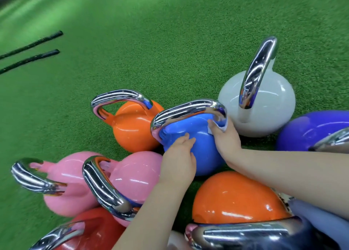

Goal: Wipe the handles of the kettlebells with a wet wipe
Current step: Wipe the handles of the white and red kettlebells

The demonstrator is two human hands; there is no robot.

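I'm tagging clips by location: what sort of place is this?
Probably a gym's training area: green artificial turf floor, chrome-handled coloured kettlebells such as the blue kettlebell, and two black battle rope ends.

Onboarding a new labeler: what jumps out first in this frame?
The cluster of glossy kettlebells with chrome handles on green turf, low in the frame: the blue kettlebell at centre, the white kettlebell to its right. The right hand presses a wet wipe against the right end of the blue one's handle, while the left hand rests flat on its body. Two black rope ends lie far left.
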